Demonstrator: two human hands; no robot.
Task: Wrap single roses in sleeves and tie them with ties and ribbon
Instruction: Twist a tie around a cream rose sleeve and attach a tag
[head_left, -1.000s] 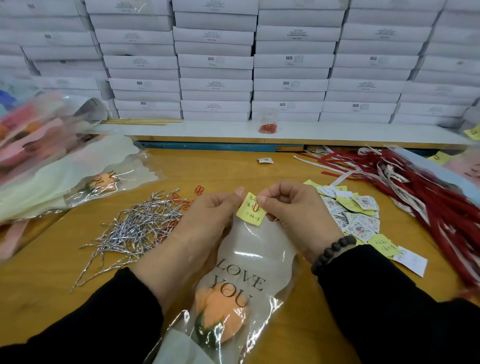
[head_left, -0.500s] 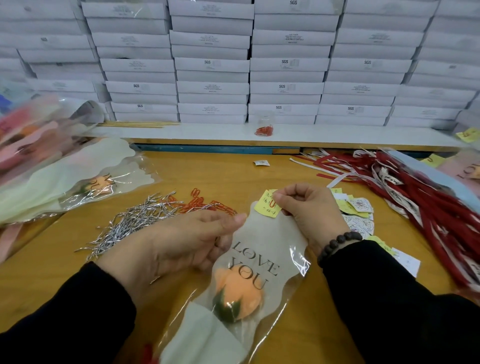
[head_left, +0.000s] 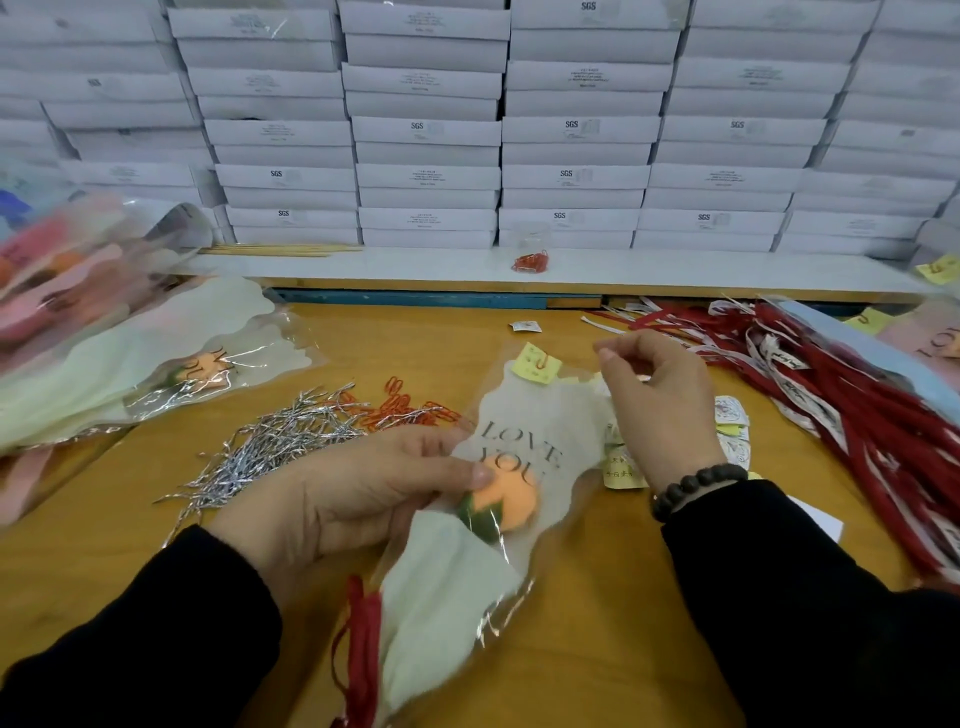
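Observation:
An orange rose (head_left: 511, 500) lies inside a clear and frosted sleeve (head_left: 535, 431) printed LOVE YOU, with a red ribbon (head_left: 361, 654) at its lower end. A yellow note (head_left: 535, 364) is clipped to the sleeve's top edge with a red paper clip. My left hand (head_left: 358, 493) grips the sleeve at the rose, thumb on top. Just right of the sleeve's top, my right hand (head_left: 660, 405) hovers with fingers loosely curled and holds nothing I can see. Silver twist ties (head_left: 275, 452) lie in a heap to the left.
Wrapped roses in sleeves (head_left: 104, 358) are piled at the left. Red ribbons (head_left: 841, 415) spread at the right, over small cards and yellow notes (head_left: 727, 431). Loose red paper clips (head_left: 410, 408) lie beside the ties. White boxes (head_left: 431, 130) are stacked behind the wooden table (head_left: 597, 649).
My right hand has let go of the yellow note and drawn back to the right. My left hand has slid down the sleeve to the rose, and the sleeve has moved away from me.

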